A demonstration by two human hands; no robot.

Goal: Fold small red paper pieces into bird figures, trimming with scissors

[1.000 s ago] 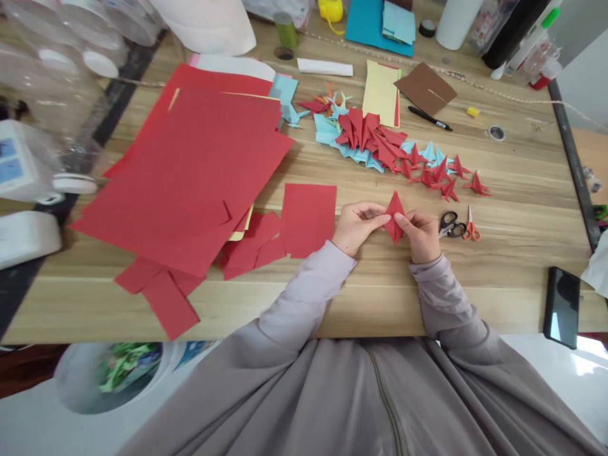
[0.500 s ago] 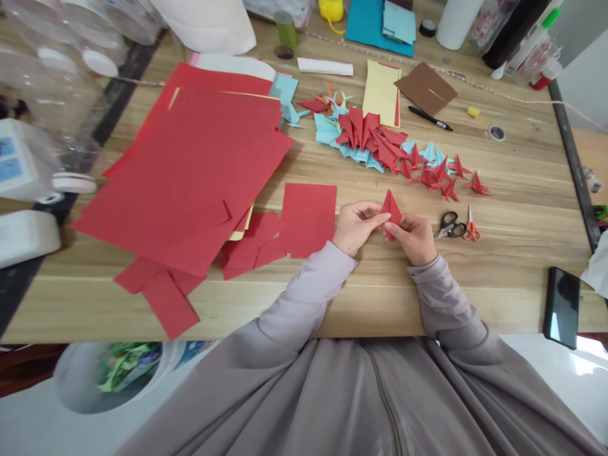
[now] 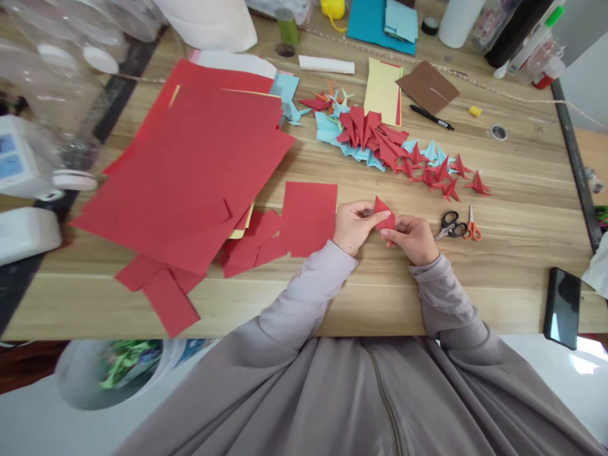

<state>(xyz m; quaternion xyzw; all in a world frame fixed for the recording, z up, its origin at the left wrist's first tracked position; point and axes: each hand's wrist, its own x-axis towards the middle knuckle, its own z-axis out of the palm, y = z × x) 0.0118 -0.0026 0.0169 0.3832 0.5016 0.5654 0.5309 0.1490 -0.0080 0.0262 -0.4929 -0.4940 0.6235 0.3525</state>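
Observation:
Between my two hands is a small piece of folded red paper, its pointed tip facing away from me. My left hand pinches it from the left with the thumb on top. From the right, my right hand grips its lower corner between thumb and fingers. A square red sheet lies flat just left of my left hand. Beyond my hands sits a row of folded red paper cranes mixed with light blue ones. Black-handled scissors and orange-handled scissors rest right of my right hand.
Large red sheets are stacked on the left, with smaller red pieces near the front edge. A black pen, brown paper and yellow paper lie at the back. A phone lies at the right front edge.
The folded red paper has turned and shifted slightly left, its tip now tilting left. My right fingers have slid to its lower right corner.

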